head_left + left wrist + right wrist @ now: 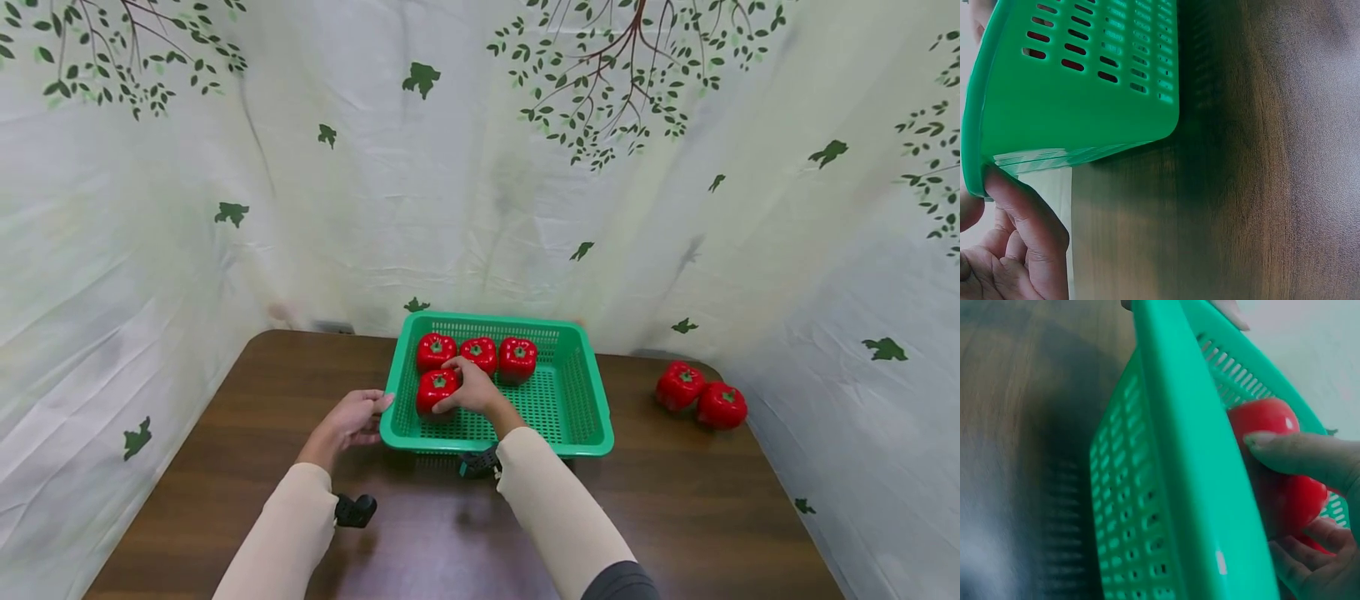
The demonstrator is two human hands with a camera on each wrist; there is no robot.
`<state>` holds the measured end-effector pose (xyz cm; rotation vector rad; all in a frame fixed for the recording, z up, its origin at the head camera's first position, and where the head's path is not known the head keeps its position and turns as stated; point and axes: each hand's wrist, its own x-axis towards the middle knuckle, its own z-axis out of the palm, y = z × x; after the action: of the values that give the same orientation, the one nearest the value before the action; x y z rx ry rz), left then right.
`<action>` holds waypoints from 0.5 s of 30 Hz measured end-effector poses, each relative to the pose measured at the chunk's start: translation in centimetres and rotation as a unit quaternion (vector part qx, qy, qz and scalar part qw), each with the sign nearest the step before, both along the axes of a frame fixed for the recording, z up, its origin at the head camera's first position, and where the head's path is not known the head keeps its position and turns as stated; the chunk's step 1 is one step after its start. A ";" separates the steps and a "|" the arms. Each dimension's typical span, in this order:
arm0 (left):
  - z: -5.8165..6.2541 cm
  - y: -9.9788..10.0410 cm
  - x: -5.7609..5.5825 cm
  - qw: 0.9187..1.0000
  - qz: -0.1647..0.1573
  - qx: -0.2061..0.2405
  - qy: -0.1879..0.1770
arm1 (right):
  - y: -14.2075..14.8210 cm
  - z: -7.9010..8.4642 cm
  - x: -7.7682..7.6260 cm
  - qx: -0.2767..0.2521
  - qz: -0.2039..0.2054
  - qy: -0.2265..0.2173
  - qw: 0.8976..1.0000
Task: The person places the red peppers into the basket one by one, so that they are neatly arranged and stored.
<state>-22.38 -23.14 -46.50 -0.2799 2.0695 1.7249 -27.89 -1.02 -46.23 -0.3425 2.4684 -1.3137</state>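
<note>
A green plastic basket point(592, 392) with slotted walls stands on the table. My right hand point(474, 390) reaches over its front rim and grips a red bell pepper point(435, 393) at the left side inside. In the right wrist view, the thumb lies across that pepper point(1288, 506), with other fingers below it. A row of three more red bell peppers point(477, 354) sits behind it along the basket's back. At the basket's left side, my left hand point(356, 419) pinches the rim; the left wrist view has a finger point(1038, 231) hooked under the rim's corner.
Two red bell peppers point(701, 396) lie side by side on the brown wooden table point(675, 508), near its right edge. A white curtain point(465, 208) printed with leaves and branches hangs behind the table and along both sides.
</note>
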 end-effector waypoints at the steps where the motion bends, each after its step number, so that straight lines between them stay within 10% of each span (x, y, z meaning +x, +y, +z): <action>1: 0.0 0.0 0.0 1.000 -0.002 -0.001 0.000 | -0.2 -0.1 0.0 -0.002 -0.003 -0.001 1.000; 15: -0.3 -0.1 -0.1 1.000 -0.002 0.008 0.000 | -1.2 -1.0 0.5 -0.013 -0.025 -0.012 1.000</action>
<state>-22.51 -23.28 -46.76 -0.2714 2.0534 1.7397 -27.38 -2.18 -47.23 -0.2723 2.4570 -1.3630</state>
